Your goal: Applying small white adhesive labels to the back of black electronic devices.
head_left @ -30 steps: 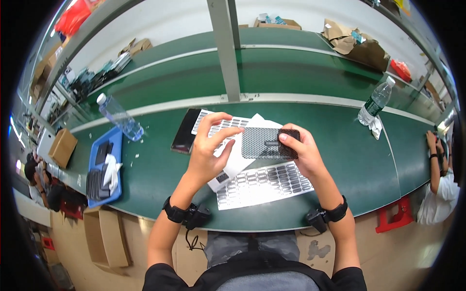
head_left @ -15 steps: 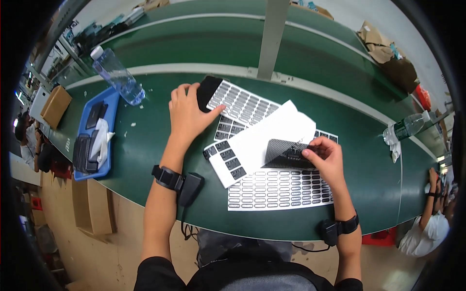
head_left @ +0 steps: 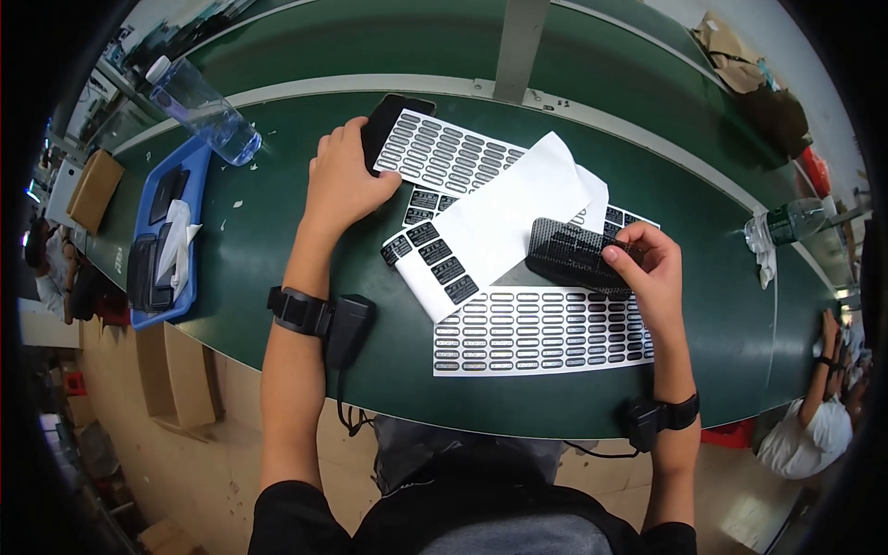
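Head view looks straight down on a green tabletop [head_left: 277,250] where I work over sheets of small dark labels. My left hand [head_left: 344,180] lies at the upper middle of the frame, fingers curled around the near edge of a flat black device [head_left: 393,120] that rests at the top end of one label sheet [head_left: 453,157]. My right hand [head_left: 647,268], at the right of centre, pinches a black perforated panel [head_left: 573,254] between thumb and fingers, holding it tilted just above the sheets.

A white backing sheet [head_left: 499,222] with a few larger black labels along its lower left edge lies diagonally between my hands, and a full sheet of oval labels [head_left: 541,328] lies below it, toward the lower centre.

To do this step well, I judge that I should keep the grip on the panel at its edge only, so the perforated face stays free of fingerprints, and keep my left hand firm enough that the device does not slide on the glossy sheet. The loose sheets overlap, so any drag of my wrist could shift them.

At the upper left stand a clear water bottle [head_left: 203,111] and a blue tray [head_left: 157,240] of dark parts; another bottle [head_left: 786,222] sits at the right.
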Demonstrator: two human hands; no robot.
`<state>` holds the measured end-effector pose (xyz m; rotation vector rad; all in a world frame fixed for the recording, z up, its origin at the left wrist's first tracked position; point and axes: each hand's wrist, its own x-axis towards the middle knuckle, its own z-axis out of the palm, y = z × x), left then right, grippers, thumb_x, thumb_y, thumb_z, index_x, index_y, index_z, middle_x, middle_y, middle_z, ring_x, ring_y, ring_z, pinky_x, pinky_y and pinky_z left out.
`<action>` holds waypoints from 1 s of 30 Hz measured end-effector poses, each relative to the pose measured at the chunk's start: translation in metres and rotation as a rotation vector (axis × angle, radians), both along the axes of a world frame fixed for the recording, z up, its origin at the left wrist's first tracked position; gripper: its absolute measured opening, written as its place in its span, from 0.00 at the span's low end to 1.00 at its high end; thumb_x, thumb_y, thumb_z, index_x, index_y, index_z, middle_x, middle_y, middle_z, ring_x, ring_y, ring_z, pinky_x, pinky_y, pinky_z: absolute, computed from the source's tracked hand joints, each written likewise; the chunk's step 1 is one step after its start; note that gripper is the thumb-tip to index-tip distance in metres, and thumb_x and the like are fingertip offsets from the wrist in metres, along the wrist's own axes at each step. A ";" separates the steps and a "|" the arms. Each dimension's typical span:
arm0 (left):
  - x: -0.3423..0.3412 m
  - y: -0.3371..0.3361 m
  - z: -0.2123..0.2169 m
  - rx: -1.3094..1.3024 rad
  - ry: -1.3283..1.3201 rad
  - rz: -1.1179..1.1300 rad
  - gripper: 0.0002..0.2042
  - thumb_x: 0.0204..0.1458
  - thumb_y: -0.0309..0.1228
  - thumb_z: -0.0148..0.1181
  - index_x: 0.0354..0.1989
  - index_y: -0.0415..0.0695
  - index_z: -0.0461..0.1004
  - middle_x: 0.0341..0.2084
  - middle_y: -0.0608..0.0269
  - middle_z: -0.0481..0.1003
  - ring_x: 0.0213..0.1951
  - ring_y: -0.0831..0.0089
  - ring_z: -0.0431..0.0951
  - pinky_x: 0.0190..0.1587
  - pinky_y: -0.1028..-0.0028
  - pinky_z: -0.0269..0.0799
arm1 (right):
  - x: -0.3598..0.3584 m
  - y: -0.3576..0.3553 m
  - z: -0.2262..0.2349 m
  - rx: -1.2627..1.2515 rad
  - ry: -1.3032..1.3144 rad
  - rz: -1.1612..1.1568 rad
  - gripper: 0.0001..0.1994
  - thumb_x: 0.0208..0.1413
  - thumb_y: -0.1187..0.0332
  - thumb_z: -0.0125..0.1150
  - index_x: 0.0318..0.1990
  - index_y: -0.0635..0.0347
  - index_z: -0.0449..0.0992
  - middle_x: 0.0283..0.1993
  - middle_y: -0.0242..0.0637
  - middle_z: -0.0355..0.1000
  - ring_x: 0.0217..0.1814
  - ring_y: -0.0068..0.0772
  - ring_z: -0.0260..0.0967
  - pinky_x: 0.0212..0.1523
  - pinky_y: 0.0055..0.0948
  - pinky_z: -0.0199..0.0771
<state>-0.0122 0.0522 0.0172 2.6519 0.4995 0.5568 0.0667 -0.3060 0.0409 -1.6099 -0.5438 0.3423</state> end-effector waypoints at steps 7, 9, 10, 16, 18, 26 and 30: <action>0.002 -0.032 0.002 0.219 -0.034 0.134 0.57 0.26 0.64 0.70 0.64 0.41 0.56 0.55 0.48 0.63 0.59 0.53 0.61 0.54 0.50 0.58 | 0.004 0.001 -0.006 0.036 -0.051 -0.083 0.07 0.51 0.76 0.65 0.30 0.63 0.71 0.28 0.23 0.67 0.30 0.11 0.61 0.31 0.13 0.59; 0.004 -0.039 0.007 0.294 -0.128 0.075 0.55 0.29 0.64 0.68 0.64 0.42 0.56 0.56 0.47 0.62 0.60 0.53 0.59 0.54 0.50 0.57 | 0.003 0.000 -0.002 0.016 -0.053 -0.095 0.06 0.51 0.76 0.65 0.30 0.63 0.71 0.28 0.23 0.67 0.30 0.11 0.61 0.31 0.13 0.59; 0.009 -0.034 0.002 0.152 -0.211 0.066 0.51 0.33 0.61 0.67 0.62 0.40 0.58 0.54 0.46 0.64 0.57 0.53 0.61 0.53 0.53 0.59 | 0.003 0.000 -0.002 0.037 -0.047 -0.107 0.06 0.51 0.76 0.65 0.30 0.62 0.71 0.28 0.24 0.67 0.30 0.12 0.61 0.31 0.13 0.59; 0.018 -0.015 -0.012 0.288 -0.105 0.202 0.43 0.35 0.50 0.67 0.57 0.35 0.62 0.45 0.51 0.70 0.47 0.56 0.68 0.44 0.58 0.66 | 0.002 0.002 -0.002 0.059 -0.036 -0.124 0.06 0.51 0.76 0.65 0.30 0.62 0.71 0.28 0.23 0.67 0.30 0.12 0.61 0.32 0.14 0.59; 0.021 -0.014 -0.010 0.252 -0.074 0.208 0.42 0.34 0.49 0.67 0.57 0.37 0.63 0.44 0.53 0.71 0.46 0.57 0.69 0.43 0.58 0.67 | 0.001 0.002 -0.004 0.053 -0.028 -0.103 0.07 0.51 0.76 0.65 0.30 0.62 0.70 0.29 0.24 0.67 0.31 0.12 0.61 0.33 0.14 0.59; 0.028 -0.020 0.004 0.191 -0.021 0.219 0.42 0.33 0.45 0.65 0.64 0.53 0.59 0.41 0.55 0.72 0.45 0.57 0.70 0.44 0.60 0.69 | -0.007 0.006 0.000 0.054 -0.037 -0.076 0.07 0.51 0.76 0.64 0.31 0.61 0.70 0.30 0.24 0.66 0.32 0.13 0.61 0.34 0.14 0.59; 0.024 -0.018 -0.005 0.184 -0.034 0.229 0.44 0.34 0.45 0.66 0.65 0.51 0.56 0.41 0.54 0.71 0.45 0.56 0.70 0.44 0.60 0.70 | -0.009 0.005 -0.004 0.022 -0.016 -0.051 0.08 0.51 0.76 0.64 0.31 0.61 0.69 0.30 0.24 0.66 0.33 0.13 0.61 0.36 0.14 0.60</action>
